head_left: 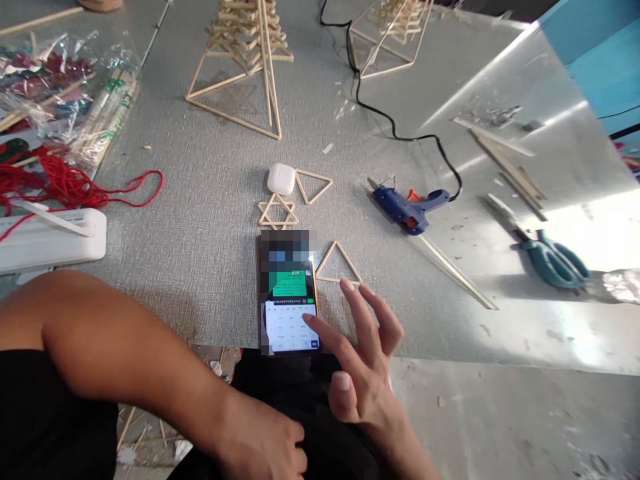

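A smartphone (293, 327) with a lit keypad lies at the table's front edge. The index fingertip of my right hand (367, 360) is at its screen; the other fingers are spread and hold nothing. Over my lap, my left hand (265, 433) is curled closed, and its palm side is hidden. Just beyond the phone is a six-pointed star of thin sticks (278, 212), beside a white earbud case (281, 179). One stick triangle (314, 185) lies right of the case. Another stick triangle (337, 263) is between the phone and my right fingertips.
A blue glue gun (407, 207) with a black cord (385, 120) lies to the right, near teal-handled scissors (555, 260). Two stick towers (250, 67) stand at the back. Red cord (75, 180), plastic-wrapped sticks (107, 113) and a white power strip (75, 237) are left.
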The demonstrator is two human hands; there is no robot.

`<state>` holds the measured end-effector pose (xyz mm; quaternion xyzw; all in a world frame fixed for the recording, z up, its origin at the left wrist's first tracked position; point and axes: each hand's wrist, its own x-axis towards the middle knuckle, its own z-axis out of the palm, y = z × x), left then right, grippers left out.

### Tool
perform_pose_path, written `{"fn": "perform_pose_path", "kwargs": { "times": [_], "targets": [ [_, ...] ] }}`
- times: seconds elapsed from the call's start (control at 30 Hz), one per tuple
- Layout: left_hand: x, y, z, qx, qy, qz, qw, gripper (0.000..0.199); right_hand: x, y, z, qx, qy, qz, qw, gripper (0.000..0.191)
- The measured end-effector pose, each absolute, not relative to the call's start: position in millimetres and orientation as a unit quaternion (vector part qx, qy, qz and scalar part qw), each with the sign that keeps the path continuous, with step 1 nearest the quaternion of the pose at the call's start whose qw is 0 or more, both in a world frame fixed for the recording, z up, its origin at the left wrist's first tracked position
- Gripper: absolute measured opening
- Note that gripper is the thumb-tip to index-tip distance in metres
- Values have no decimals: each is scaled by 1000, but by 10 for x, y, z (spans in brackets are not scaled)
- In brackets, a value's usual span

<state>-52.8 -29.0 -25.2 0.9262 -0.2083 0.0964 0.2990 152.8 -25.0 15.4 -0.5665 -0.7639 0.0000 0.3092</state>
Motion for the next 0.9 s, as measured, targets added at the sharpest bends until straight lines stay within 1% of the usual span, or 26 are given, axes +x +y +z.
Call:
{"fn": "perform_pose_path", "kwargs": {
  "times": [0.1, 0.27, 0.47, 0.63, 0.73, 0.8, 0.9],
  "targets": [
    [-527, -280, -234, 928, -212, 90, 294, 50, 1520, -247, 146, -566, -766, -2, 306, 58],
    [-502, -242, -180, 933, -228, 50, 275, 49, 1501, -224, 154, -566, -781, -8, 264, 60],
    [-502, -232, -177, 930, -227, 50, 283, 51, 1542, -263, 150, -538, -785, -5, 309, 60],
    [-521, -273, -202, 933, -222, 70, 275, 46, 1540, -241, 152, -487, -824, -16, 289, 62],
    [-521, -287, -217, 935, -216, 81, 269, 43, 1519, -212, 164, -493, -824, -2, 278, 62],
    [-517, -283, -215, 935, -214, 83, 271, 45, 1505, -199, 173, -500, -823, 5, 269, 63],
    [-498, -257, -191, 932, -224, 55, 280, 54, 1478, -173, 197, -504, -818, 10, 278, 64]
  ]
}}
